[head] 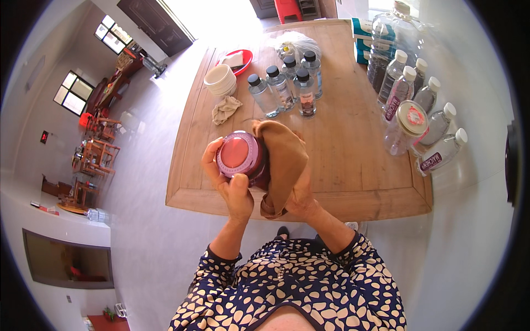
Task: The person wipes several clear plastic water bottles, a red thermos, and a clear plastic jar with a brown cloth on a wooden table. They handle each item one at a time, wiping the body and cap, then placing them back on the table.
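Before me, above the table's near edge, my left hand (232, 188) grips a round purple-pink container (237, 154), probably a jar or cup. One round end, with a reddish centre and a pale ridged rim, faces up and to the left. A brown cloth (285, 157) is draped over its other end, which is hidden. My right hand (301, 192) grasps the cloth from the right side, its fingers mostly covered. Beyond my left hand a crumpled beige rag (226, 110) lies on the wooden table (343, 165).
Several black-capped clear bottles (285, 85) stand mid-table, near stacked pale bowls (220, 80) and a red plate (245, 62). Behind them is a white plastic bag (297, 44). White-capped bottles (430, 97), a lidded clear jar (405, 126), a large jug (393, 37) and teal boxes (361, 39) line the right edge.
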